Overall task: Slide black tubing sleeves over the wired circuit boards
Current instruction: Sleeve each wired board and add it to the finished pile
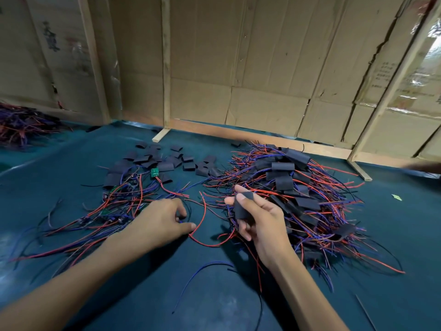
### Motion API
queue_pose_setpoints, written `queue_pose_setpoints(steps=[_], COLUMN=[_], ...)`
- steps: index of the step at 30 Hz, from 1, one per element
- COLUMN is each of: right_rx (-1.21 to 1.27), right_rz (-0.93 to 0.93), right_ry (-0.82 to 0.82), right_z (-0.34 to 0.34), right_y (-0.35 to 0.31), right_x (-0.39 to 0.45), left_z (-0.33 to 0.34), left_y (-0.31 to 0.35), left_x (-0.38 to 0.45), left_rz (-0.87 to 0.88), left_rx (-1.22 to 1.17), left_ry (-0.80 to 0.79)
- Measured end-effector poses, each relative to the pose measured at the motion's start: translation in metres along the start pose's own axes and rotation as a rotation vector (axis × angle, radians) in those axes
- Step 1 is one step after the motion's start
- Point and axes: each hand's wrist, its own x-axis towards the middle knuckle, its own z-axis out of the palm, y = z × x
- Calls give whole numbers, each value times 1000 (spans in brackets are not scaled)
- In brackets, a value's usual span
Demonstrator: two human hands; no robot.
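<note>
Black sleeve [241, 207] sits pinched between the thumb and fingers of the right hand [259, 219], held up over the blue table [143, 283]. It looks soft, light and easy to squash, so holding its sides should keep the mouth open. The left hand [164, 219] curls down on the loose wires [202, 225], seeming to pinch one. More empty sleeves [167, 161] lie further back, near a green board [154, 172], and finished ones are piled on the right
</note>
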Motion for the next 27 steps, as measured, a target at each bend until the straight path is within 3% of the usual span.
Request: queue_pose_setpoints(steps=[5, 12, 16, 21, 23, 25, 27], right_rx=[-4, 167, 224, 195, 188, 157, 127], right_rz=[-49, 4, 13, 22, 17, 13, 16], right_ry=[26, 29, -25, -15, -10, -3, -2], right_z=[-4, 0, 0, 1, 1, 2, 3], right_y=[-5, -5, -5, -4, -3, -2, -1], right_x=[-5, -3, -3, -3, -2, -1, -1], left_z=[-10, -40, -50, -50, -58, -63, -64], left_y=[-8, 10, 24, 12, -8, -28, -37], left_x=[8, 6, 13, 42, 51, 53, 46], left_rz=[-57, 64, 153, 36, 4, -78, -218], left_rx=[-159, -1044, -1281, -892, -489, 45, 386], left_ry=[-38, 14, -83, 111, 233, 151, -37])
